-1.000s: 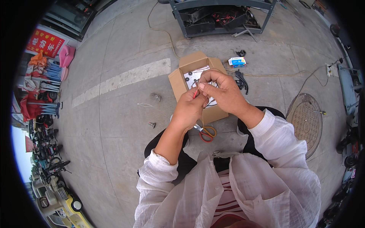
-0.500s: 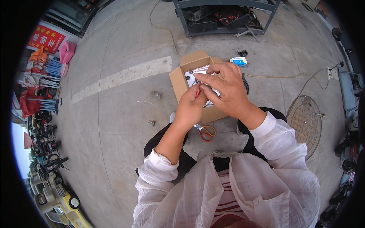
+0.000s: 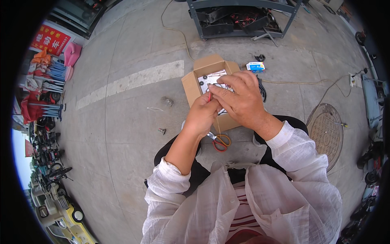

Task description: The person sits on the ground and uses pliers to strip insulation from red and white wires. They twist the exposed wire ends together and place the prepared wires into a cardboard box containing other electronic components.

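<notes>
Concrete ground (image 3: 134, 162) lies below the thin red piece (image 3: 210, 96) your left hand (image 3: 204, 116) pinches above an open cardboard box (image 3: 191, 88); whether your right hand (image 3: 245, 99), bent beside it, grips anything can't be told. Your hands block some of the box's inside; scissors (image 3: 222, 143) lie on your side, a blue-and-white carton (image 3: 255, 66) beyond.

I count two hands (image 3: 245, 101), one red piece (image 3: 210, 97), one cardboard box (image 3: 190, 90), two black discs (image 3: 201, 83) near its far left corner, one pair of scissors (image 3: 214, 139), one small carton (image 3: 255, 66), one manhole cover (image 3: 326, 136).
</notes>
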{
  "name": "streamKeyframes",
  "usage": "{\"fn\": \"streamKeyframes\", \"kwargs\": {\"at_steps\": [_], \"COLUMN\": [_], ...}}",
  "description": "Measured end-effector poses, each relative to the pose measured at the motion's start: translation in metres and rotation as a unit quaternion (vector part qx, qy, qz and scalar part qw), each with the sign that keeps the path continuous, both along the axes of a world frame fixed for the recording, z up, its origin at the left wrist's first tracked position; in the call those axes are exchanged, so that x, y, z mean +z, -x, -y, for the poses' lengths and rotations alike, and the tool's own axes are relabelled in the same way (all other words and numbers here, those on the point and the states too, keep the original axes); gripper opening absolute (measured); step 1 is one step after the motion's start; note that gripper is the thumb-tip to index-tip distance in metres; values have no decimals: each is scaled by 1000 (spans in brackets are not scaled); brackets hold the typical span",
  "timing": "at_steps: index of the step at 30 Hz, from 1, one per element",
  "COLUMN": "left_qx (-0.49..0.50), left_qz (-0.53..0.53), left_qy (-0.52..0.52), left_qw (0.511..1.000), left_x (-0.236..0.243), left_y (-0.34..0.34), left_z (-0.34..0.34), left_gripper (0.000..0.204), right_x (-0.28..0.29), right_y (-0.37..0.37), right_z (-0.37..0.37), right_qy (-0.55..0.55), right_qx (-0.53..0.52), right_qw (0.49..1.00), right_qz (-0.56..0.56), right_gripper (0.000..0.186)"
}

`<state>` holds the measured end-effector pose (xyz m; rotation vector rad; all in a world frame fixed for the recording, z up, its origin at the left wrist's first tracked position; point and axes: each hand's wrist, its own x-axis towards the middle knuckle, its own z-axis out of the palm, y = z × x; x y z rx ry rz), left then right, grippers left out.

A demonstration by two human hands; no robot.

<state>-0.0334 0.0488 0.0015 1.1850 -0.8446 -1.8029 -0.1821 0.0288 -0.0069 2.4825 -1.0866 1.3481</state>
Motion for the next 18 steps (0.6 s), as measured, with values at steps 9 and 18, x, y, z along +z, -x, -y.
{"fn": "streamKeyframes", "kwargs": {"at_steps": [9, 18], "left_qx": [-59, -36], "left_qz": [70, 47], "left_qy": [60, 24], "left_qw": [994, 998], "left_x": [-14, -24], "left_y": [-3, 4], "left_z": [1, -3], "left_gripper": [14, 14], "right_x": [1, -10], "right_y": [3, -6], "right_z": [5, 9], "right_qy": [-96, -127], "right_qx": [4, -15], "right_qw": [995, 992], "right_qz": [11, 21], "right_gripper": [18, 12]}}
